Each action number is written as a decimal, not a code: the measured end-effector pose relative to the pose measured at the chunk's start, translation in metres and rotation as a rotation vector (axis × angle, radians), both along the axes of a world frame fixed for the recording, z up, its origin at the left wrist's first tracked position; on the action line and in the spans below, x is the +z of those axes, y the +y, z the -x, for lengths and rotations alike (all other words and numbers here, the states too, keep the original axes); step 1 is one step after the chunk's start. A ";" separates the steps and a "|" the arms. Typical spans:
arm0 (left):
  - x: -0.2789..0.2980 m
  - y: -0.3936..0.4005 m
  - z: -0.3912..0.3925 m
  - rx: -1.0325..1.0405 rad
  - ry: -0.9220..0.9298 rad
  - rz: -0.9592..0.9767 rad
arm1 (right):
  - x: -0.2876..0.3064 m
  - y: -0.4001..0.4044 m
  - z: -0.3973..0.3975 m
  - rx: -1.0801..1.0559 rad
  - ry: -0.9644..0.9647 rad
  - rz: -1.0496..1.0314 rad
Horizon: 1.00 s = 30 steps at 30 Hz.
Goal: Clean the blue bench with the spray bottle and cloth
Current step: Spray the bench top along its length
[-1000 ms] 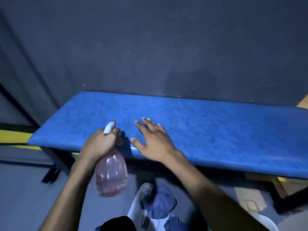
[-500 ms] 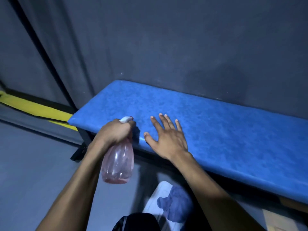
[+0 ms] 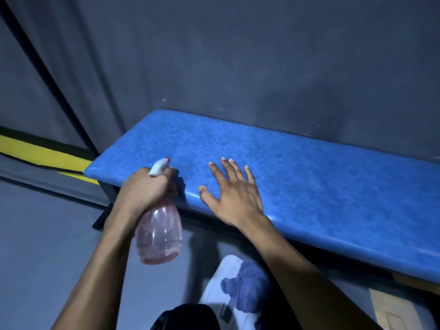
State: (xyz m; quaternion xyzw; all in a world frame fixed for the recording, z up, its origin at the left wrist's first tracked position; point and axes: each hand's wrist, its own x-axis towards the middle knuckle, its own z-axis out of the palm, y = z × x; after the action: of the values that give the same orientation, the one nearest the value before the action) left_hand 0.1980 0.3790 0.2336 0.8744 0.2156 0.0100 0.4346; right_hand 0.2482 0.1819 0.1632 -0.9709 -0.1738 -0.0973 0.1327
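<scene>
The blue padded bench [image 3: 309,177] runs from the middle left to the right edge, against a dark wall. My left hand [image 3: 145,189] grips the neck of a clear pinkish spray bottle [image 3: 158,234] with a white nozzle, held at the bench's front left corner. My right hand [image 3: 234,194] lies flat on the bench top with its fingers spread, just right of the bottle. A blue cloth [image 3: 247,284] lies crumpled on a white surface [image 3: 223,270] below the bench, near my right forearm.
A dark wall [image 3: 238,55] stands behind the bench. A yellow stripe [image 3: 42,154] runs along the floor edge at left. Grey floor [image 3: 47,234] spreads at the lower left. A cardboard piece [image 3: 390,306] lies under the bench at the lower right.
The view has shifted left, so the bench's left end sits more central. Both hands stay at the front left corner, the right one flat, the left one holding the bottle.
</scene>
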 end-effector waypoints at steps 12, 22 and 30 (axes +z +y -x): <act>0.001 -0.005 -0.001 0.006 -0.066 -0.107 | 0.003 -0.003 0.001 0.016 0.032 0.000; 0.014 -0.032 0.010 -0.008 -0.185 -0.054 | 0.011 -0.005 0.001 0.043 0.080 0.014; -0.008 -0.107 0.058 -0.214 -0.469 0.022 | 0.027 -0.111 0.044 -0.073 -0.035 -0.002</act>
State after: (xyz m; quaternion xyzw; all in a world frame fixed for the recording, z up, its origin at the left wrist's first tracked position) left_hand 0.1403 0.2725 0.2252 0.8613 0.0152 0.1639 0.4808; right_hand 0.2046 0.0710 0.1900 -0.9747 -0.1402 -0.1190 0.1269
